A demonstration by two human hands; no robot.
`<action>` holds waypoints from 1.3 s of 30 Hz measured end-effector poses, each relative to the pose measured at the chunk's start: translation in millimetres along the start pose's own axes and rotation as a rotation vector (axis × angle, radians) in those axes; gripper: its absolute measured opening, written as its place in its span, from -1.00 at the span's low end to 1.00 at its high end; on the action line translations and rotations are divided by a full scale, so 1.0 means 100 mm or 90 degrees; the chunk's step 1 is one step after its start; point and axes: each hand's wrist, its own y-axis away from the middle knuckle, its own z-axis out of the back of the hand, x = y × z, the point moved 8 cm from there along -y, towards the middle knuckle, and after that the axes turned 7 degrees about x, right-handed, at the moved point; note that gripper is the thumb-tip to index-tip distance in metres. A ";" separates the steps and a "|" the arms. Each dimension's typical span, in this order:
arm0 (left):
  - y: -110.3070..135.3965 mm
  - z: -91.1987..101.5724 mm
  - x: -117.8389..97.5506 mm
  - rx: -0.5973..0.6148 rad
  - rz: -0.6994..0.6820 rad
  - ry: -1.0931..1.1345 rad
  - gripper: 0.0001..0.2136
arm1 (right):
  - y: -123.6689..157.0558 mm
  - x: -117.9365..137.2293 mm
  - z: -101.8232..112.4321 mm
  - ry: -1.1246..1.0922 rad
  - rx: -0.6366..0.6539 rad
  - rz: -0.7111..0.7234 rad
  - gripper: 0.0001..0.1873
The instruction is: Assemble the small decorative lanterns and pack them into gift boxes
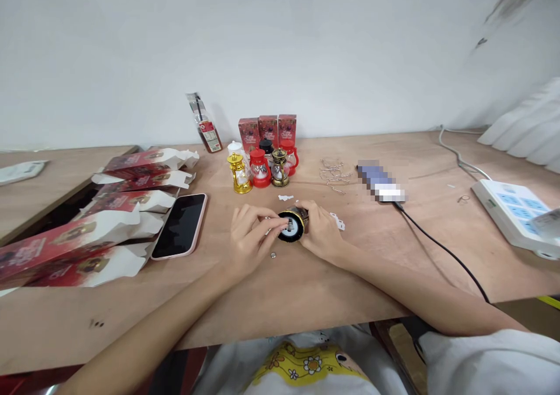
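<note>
My right hand is wrapped round a small dark lantern with gold trim, tipped over so that its round black-rimmed base faces me. At the pale centre of that base, the thumb and fingers of my left hand are pinched together; what they hold, if anything, is too small to make out. Just below on the table lies a small round silver piece, like a button cell. Bits of white paper lie behind the lantern, and another white scrap is beside my right hand.
Several small lanterns stand behind my hands, before red boxes. Unfolded red cartons and a phone lie left. Bent wires, a cabled phone and a power strip are right. A bottle leans behind.
</note>
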 end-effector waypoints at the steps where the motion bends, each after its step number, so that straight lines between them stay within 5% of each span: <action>1: 0.00 0.00 -0.01 -0.003 -0.003 -0.002 -0.92 | 0.00 0.02 0.00 0.004 -0.002 0.009 -0.55; 20: 0.02 -0.03 0.00 0.013 0.016 0.008 -0.97 | 0.01 0.05 -0.01 -0.015 0.019 0.016 -0.55; 27: 0.05 -0.03 -0.13 0.002 -0.122 -0.130 -0.85 | 0.01 0.04 0.04 -0.015 -0.006 0.005 -0.59; 39: 0.11 -0.24 -0.04 0.124 -0.076 -0.072 -0.48 | -0.01 -0.27 0.11 -0.098 -0.052 -0.105 -0.59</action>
